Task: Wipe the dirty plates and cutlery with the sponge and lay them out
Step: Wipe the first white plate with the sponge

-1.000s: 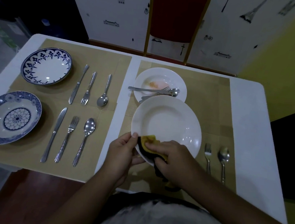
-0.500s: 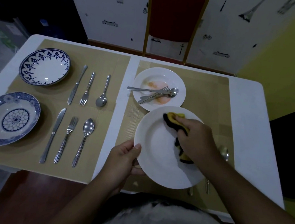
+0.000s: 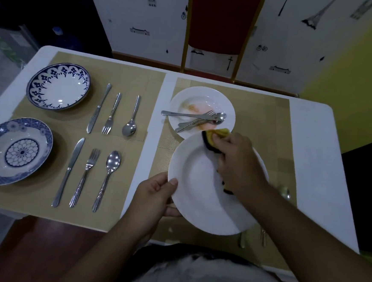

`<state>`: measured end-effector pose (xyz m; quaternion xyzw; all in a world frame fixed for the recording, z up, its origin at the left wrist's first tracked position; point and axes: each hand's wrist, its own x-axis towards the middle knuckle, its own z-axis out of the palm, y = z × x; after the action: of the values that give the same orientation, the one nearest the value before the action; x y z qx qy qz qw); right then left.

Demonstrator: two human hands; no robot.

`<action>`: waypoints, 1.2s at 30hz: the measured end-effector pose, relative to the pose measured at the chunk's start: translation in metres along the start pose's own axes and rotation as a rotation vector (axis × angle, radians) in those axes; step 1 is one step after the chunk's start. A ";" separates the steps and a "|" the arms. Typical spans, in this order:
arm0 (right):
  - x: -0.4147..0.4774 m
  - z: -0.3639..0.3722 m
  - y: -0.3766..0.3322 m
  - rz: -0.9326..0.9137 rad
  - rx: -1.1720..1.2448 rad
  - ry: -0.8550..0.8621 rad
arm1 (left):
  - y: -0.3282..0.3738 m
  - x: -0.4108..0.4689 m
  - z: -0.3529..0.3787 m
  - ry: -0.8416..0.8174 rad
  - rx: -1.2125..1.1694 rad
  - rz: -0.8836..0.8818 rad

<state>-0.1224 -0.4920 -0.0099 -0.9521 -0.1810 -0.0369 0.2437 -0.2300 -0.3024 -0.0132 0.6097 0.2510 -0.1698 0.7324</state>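
The big white plate (image 3: pixel 198 193) is round and plain, and it looks clean and shiny. It is held up, tilted, above the tan mat (image 3: pixel 277 130) on the right side of the table. The left hand (image 3: pixel 154 196) is closed on the plate's near left edge, with the thumb on top and the fingers under it. The right hand (image 3: pixel 234 160) is closed around the sponge (image 3: pixel 216 138), which is yellow on one side and black on the other. The sponge presses on the far edge of the big white plate.

Just behind the big white plate sits a small white plate (image 3: pixel 206 98) with orange smears. A fork, a spoon and one more piece of cutlery (image 3: pixel 195 119) lie on it in a pile. Right of the big white plate, a spoon (image 3: pixel 284 192) peeks out from behind the arm.

Left of the big white plate, on another tan mat (image 3: pixel 141 79), are two blue and white bowls (image 3: pixel 58 86) and two neat rows of knife, fork and spoon.

The table (image 3: pixel 314 133) is white. Behind it stand a red chair (image 3: pixel 221 21) and a white wall with small black drawings.
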 end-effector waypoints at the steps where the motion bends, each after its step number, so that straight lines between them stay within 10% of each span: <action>1: 0.000 -0.002 0.009 0.031 -0.035 0.007 | -0.001 0.000 -0.001 0.018 -0.017 0.006; 16: -0.070 0.015 -0.021 0.026 0.015 -0.577 | -0.017 0.006 -0.007 0.129 -0.110 -0.008; 29: -0.030 0.018 -0.008 0.321 0.149 -0.112 | -0.018 0.009 -0.008 -0.007 -0.001 -0.001; 36: -0.048 0.044 -0.020 -0.051 0.145 -0.444 | -0.024 0.024 -0.015 0.029 -0.037 -0.042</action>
<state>-0.1757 -0.4705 -0.0468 -0.9120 -0.2563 0.1803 0.2647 -0.2262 -0.2914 -0.0484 0.5929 0.2775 -0.1717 0.7361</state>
